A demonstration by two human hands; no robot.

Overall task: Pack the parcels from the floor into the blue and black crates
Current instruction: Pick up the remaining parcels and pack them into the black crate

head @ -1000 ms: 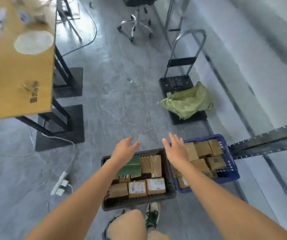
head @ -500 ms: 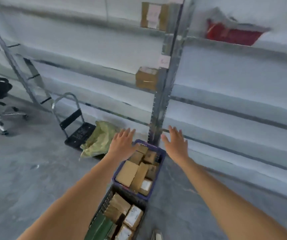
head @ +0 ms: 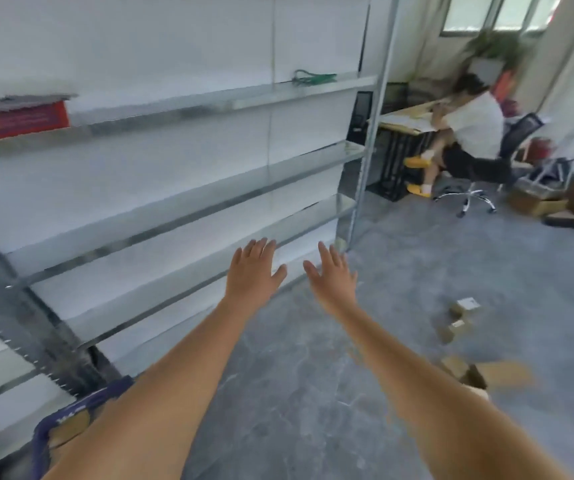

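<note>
View swung rightward off blue crate (head: 70,415) toward parcels (head: 460,318) remaining on floor (head: 313,375); left hand (head: 252,271), right hand (head: 334,277) splayed, empty; next pickup presumably pending.

Left hand (head: 253,271): forearm extended forward, fingers straight, empty. Right hand (head: 334,276): same pose, beside it, apart.

Blue crate (head: 70,415), brown parcels (head: 458,318), mottled grey floor (head: 313,375), red box (head: 18,121) on silver shelving (head: 174,216)
</note>
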